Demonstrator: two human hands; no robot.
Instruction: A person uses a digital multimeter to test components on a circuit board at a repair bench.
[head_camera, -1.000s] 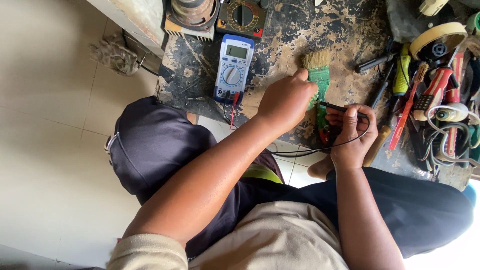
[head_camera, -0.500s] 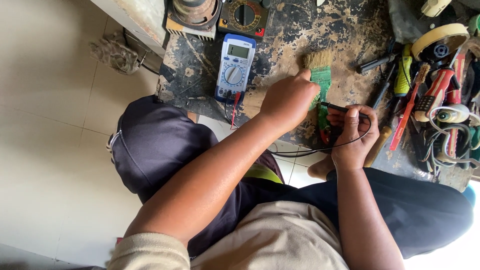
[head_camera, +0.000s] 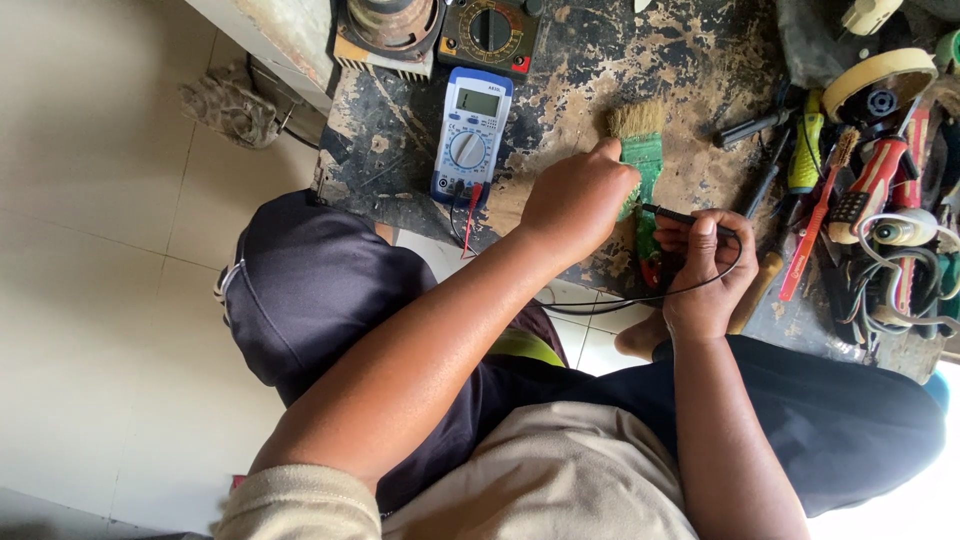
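both hands (head_camera: 640, 225) on black probe (head_camera: 672, 213)

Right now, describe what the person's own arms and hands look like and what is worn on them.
Both hands are bare: no gloves, rings or watch show on the left hand or the right hand. Both forearms are bare too. A short beige sleeve covers the left upper arm; the right arm's sleeve is out of view.

We have one view only, from the head-worn camera, facing steeply down past the chest and lap. It sits close above the left hand (head_camera: 575, 200) and right hand (head_camera: 705, 265), with the worn workbench (head_camera: 600, 50) along the top and floor tiles (head_camera: 100, 300) at left.
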